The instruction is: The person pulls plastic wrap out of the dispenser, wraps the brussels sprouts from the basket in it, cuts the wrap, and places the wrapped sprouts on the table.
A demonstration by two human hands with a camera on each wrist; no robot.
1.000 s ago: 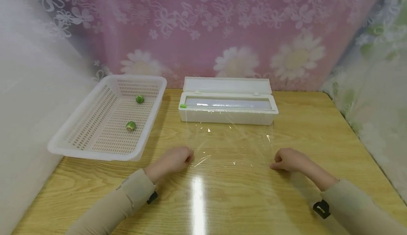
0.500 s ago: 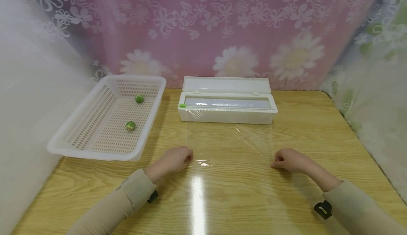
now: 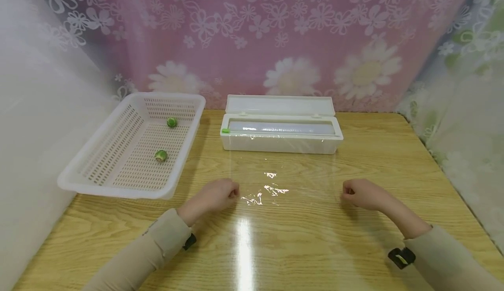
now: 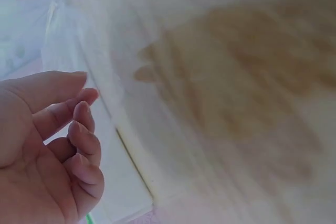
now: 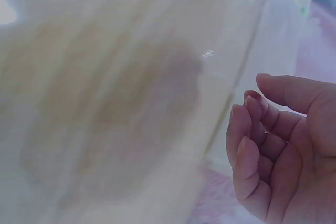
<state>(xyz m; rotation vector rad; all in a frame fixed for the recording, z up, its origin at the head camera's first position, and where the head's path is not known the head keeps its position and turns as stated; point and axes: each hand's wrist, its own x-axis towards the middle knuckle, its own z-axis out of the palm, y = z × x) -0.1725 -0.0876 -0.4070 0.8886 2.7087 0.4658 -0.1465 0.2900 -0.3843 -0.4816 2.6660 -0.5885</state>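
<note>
Pink sheeting printed with white flowers (image 3: 236,50) was hung behind a yellowish wood-grained tabletop (image 3: 378,151). Near the back edge a long white plastic dispenser box (image 3: 271,118) was set, its hinged white lid (image 3: 280,106) raised, a pale roll (image 3: 281,128) exposed in its opening and a small green slider (image 3: 225,131) fitted at the left end. From the box a thin clear plastic film (image 3: 275,190) was drawn toward the hands, over the tabletop. To the left a white slotted plastic basket (image 3: 114,192) was placed, with two small round green vegetables (image 3: 160,156) kept apart inside it.

As a judgement, the film could be folded and stuck to itself if a corner were let slip, its surface being already wrinkled near the left side; by too hard a pull, the light box might be dragged or tipped.

At the left hand (image 3: 218,194) the fingers were curled, and the film's near corner seemed to be pinched between thumb and forefinger. At the right hand (image 3: 364,194) the fingers were loosely curled, the thumb brought close to the forefinger, just beside the film's right edge; whether any film was gripped there could not be told
</note>
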